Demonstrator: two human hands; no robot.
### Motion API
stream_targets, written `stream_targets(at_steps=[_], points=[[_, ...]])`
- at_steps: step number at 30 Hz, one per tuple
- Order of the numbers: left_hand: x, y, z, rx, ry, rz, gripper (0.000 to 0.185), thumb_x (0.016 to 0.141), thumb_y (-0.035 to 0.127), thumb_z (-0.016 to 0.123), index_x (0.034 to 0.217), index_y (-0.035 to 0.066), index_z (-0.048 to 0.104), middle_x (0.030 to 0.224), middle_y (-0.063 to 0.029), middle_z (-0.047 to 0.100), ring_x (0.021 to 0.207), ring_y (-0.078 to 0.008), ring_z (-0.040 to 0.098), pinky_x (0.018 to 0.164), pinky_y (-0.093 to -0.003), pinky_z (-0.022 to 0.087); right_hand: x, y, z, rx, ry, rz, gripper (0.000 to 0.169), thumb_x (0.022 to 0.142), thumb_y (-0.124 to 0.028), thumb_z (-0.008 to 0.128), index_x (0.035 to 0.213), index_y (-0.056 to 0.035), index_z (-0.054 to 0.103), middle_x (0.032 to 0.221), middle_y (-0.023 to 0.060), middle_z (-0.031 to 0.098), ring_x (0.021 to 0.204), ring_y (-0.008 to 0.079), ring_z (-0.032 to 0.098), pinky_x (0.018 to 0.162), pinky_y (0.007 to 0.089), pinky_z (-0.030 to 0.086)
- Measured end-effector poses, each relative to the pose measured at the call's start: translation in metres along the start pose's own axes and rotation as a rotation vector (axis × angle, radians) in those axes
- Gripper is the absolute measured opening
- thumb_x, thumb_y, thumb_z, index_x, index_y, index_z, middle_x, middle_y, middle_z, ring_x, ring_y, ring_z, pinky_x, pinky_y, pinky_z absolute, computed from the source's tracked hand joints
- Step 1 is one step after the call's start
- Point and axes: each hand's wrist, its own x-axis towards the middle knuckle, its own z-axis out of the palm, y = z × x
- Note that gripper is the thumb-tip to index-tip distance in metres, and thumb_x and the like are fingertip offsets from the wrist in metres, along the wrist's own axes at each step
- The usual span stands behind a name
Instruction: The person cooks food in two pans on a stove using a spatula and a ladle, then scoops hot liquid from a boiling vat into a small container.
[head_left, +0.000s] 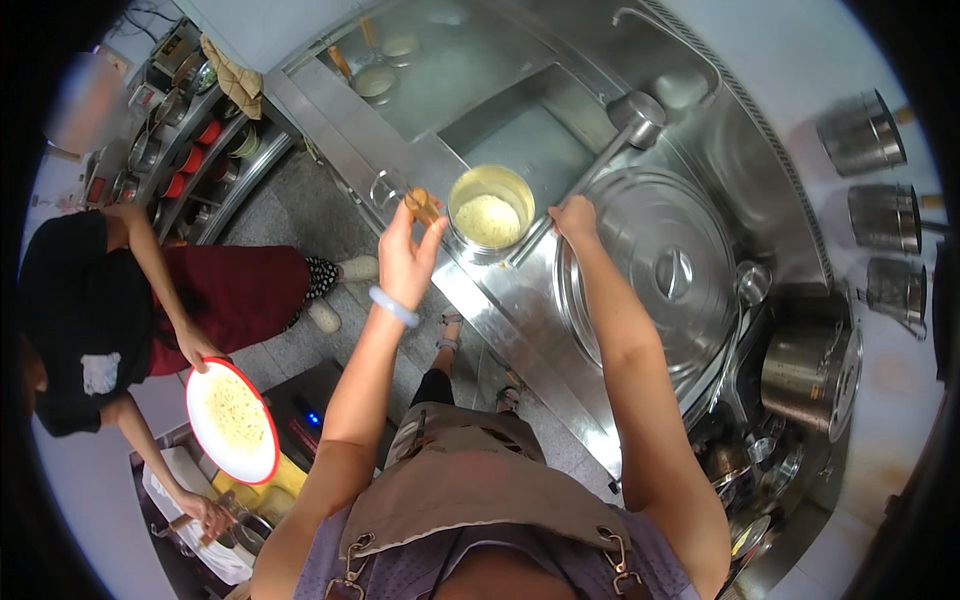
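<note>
My left hand (405, 251) pinches a short wooden handle (421, 206) beside a deep metal strainer basket (491, 176). Whether the handle joins this basket is hidden. Pale noodles (487, 221) lie inside the basket, which is above the counter edge near the steel vat. A thin clear or wire ring (388, 189) shows left of the handle. With my right hand (576, 219) I grip the lower part of a long-handled steel ladle (581, 184); its cup (637, 120) points away, towards the tap.
A large round lid (645, 300) covers a pot on the right. Two wooden-handled strainers (375, 79) sit in cloudy water. Strainers (862, 135) hang on the right wall. On the left, a co-worker (82, 315) holds a red-rimmed plate (196, 420) of noodles.
</note>
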Motion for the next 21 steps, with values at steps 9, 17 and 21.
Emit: stream_targets(at_steps=[9,17,21], points=[[0.043,-0.001,-0.044,0.012,-0.160,-0.059,0.018,0.082,0.003,0.062,0.100,-0.002,0.057,0.100,-0.0082,0.062,0.089,-0.0139,0.058,0.079,-0.0272,0.046,0.043,-0.042,0.010,-0.010,-0.092,0.365,0.041,0.069,-0.034,0.074,0.094,-0.0019,0.067,0.100,0.0154,0.066,0.095,0.0294,0.063,0.081,0.0378,0.051],[0.045,-0.005,-0.043,-0.055,-0.092,-0.015,0.026,0.078,0.001,0.066,0.103,-0.001,0.059,0.101,-0.0082,0.062,0.090,-0.0152,0.058,0.080,-0.0269,0.045,0.003,-0.027,-0.054,0.593,0.129,0.090,0.032,0.072,-0.037,0.069,0.072,-0.0048,0.065,0.060,0.0039,0.059,0.051,0.0147,0.054,0.052,0.0284,0.043],[0.047,-0.007,-0.047,-0.088,-0.157,-0.031,0.035,0.077,0.000,0.068,0.110,0.000,0.057,0.105,-0.0077,0.061,0.095,-0.0152,0.058,0.081,-0.0271,0.046,-0.040,-0.079,-0.138,1.078,-0.108,0.107,0.028,0.081,-0.035,0.064,0.080,-0.0070,0.061,0.061,-0.0016,0.053,0.049,0.0080,0.045,0.046,0.0226,0.034]])
